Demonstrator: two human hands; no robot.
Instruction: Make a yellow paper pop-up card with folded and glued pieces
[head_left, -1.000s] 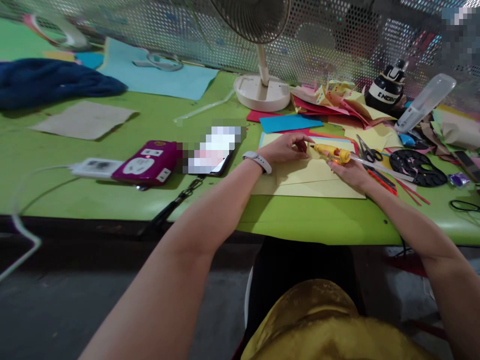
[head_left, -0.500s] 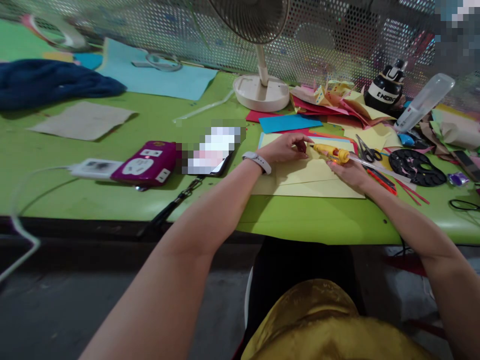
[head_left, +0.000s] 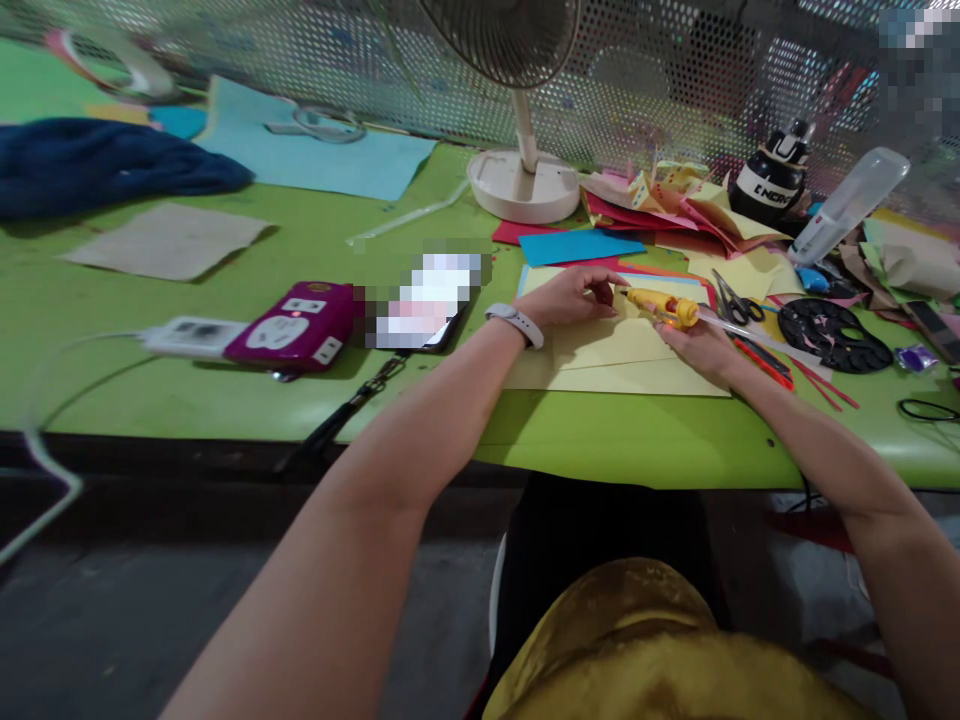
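Observation:
My right hand (head_left: 701, 345) grips a small yellow glue gun (head_left: 664, 303) with a clear glue stick out its back, its nozzle pointing left toward my left hand. My left hand (head_left: 577, 295), a white band on its wrist, is pinched shut on a small red piece by the nozzle tip, over yellow paper sheets (head_left: 615, 360) that lie on the green table (head_left: 225, 390).
A white fan base (head_left: 523, 185) stands behind. Coloured paper scraps (head_left: 660, 210), scissors (head_left: 731, 300), a black disc (head_left: 832, 335), a black bottle (head_left: 772, 175) lie at right. A magenta power strip (head_left: 289, 328), a phone (head_left: 424, 300), blue cloth (head_left: 105, 165) lie at left.

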